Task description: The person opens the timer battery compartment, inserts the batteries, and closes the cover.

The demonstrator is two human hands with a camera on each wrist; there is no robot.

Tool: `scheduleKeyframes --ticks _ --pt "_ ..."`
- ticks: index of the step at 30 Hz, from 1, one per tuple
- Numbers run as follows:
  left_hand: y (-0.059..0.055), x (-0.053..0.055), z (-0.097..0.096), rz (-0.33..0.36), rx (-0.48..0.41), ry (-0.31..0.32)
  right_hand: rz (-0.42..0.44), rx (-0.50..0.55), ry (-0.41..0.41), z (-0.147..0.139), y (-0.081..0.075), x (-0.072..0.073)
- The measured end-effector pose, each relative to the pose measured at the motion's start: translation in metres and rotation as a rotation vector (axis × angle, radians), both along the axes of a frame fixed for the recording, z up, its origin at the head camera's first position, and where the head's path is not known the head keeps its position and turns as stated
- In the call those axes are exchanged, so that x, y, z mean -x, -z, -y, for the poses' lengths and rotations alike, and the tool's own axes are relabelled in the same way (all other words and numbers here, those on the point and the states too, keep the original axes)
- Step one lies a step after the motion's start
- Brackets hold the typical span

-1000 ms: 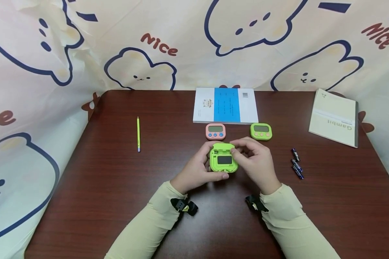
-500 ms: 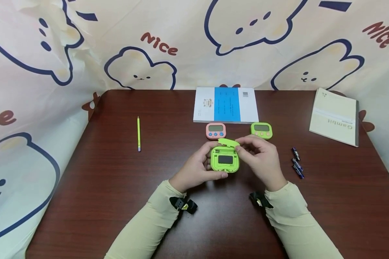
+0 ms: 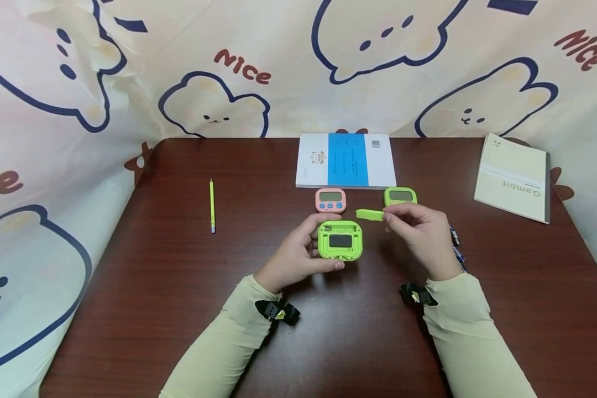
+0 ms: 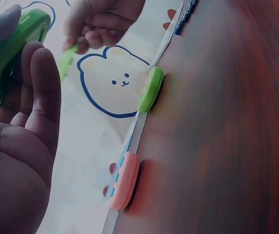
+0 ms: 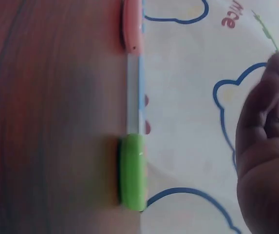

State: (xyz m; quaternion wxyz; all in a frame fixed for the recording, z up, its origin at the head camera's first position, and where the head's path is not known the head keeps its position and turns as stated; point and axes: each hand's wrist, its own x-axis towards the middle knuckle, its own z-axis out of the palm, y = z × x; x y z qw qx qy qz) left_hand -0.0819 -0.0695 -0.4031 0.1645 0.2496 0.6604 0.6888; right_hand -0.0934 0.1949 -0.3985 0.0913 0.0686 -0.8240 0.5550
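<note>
My left hand [image 3: 298, 251] grips a green digital timer [image 3: 340, 241] by its left side, thumb along the lower edge. The timer's back faces up, with a dark rectangle in the middle and an uncovered battery slot along the top. Between thumb and fingertips, my right hand [image 3: 423, 237] pinches the narrow green battery cover [image 3: 370, 214], apart from the timer and to its upper right. In the right wrist view the cover [image 5: 267, 31] is a thin strip above the fingertips. The left wrist view shows the held timer [image 4: 17, 48] edge-on.
Beyond the hands lie a pink timer [image 3: 330, 208] and another green timer [image 3: 400, 195], in front of a blue-and-white book [image 3: 347, 160]. Several dark batteries [image 3: 459, 257] lie partly hidden by my right hand. A pencil [image 3: 212, 207] is at left, a cream notebook [image 3: 512, 179] at right.
The battery cover, first on the timer and then tilted up at its top, has come off. My right hand has carried it to the right; the timer has shifted slightly left.
</note>
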Motion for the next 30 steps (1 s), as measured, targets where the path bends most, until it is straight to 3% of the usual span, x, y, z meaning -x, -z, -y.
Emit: scheduleKeyframes --ticks 20,26,30 --pt "0.000 0.002 0.002 0.020 -0.005 0.011 0.422 0.039 -0.108 -0.023 0.031 0.019" --pt "0.000 0.002 0.003 0.010 -0.010 0.007 0.468 0.014 -0.139 -0.027 0.039 0.021" --pt "-0.001 0.002 0.003 0.003 -0.009 0.006 0.464 -0.062 -0.146 -0.028 0.038 0.022"
